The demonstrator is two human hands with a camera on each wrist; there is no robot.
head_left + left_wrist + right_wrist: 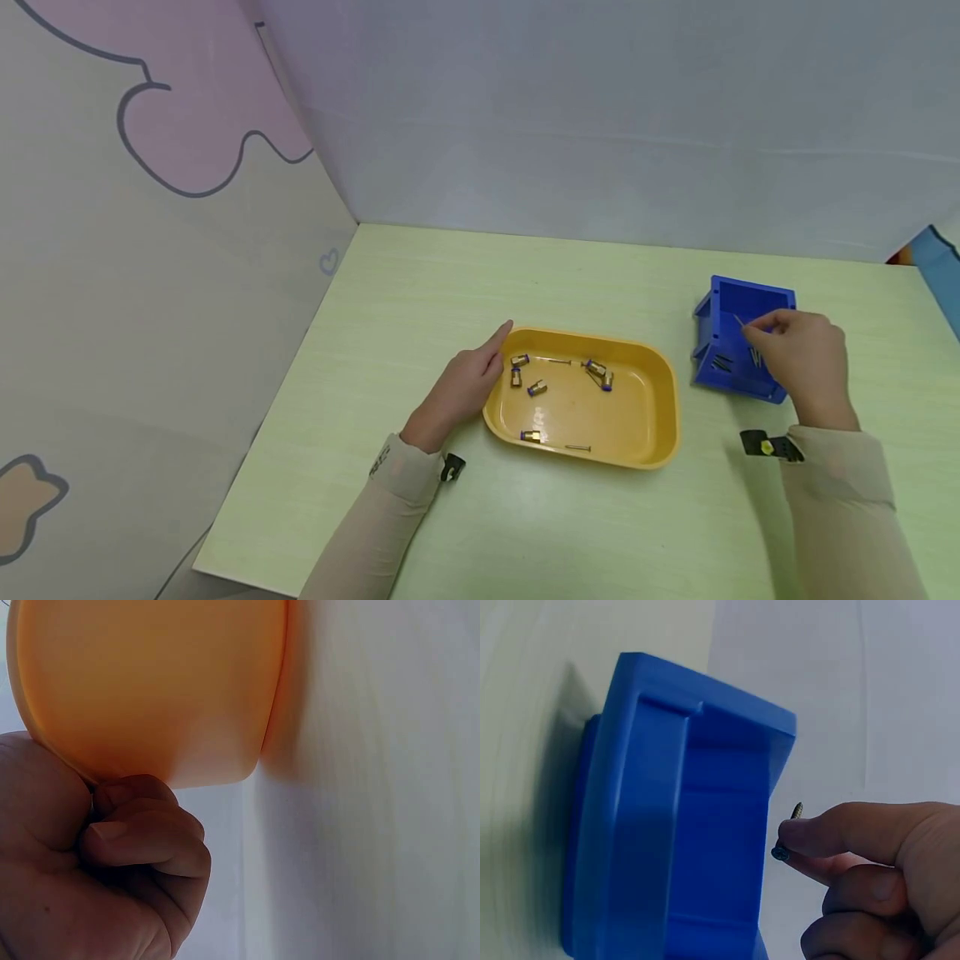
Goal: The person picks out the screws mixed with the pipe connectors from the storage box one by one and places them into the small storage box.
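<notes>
- Two hands working, one per container.
- Left hand (pixel 461 387) at the yellow tray's (pixel 656 392) 9 o'clock rim, index along the edge and the rest curled, gripping nothing; likely bracing the tray against sliding.
- Right hand (pixel 802 350) pinches a screw (pixel 787 836) over the blue bin (pixel 723 304), at 3 o'clock of the tray.
- Brass fittings (pixel 536 387) lie loose in the tray; more screws (pixel 722 362) sit in the bin.
</notes>
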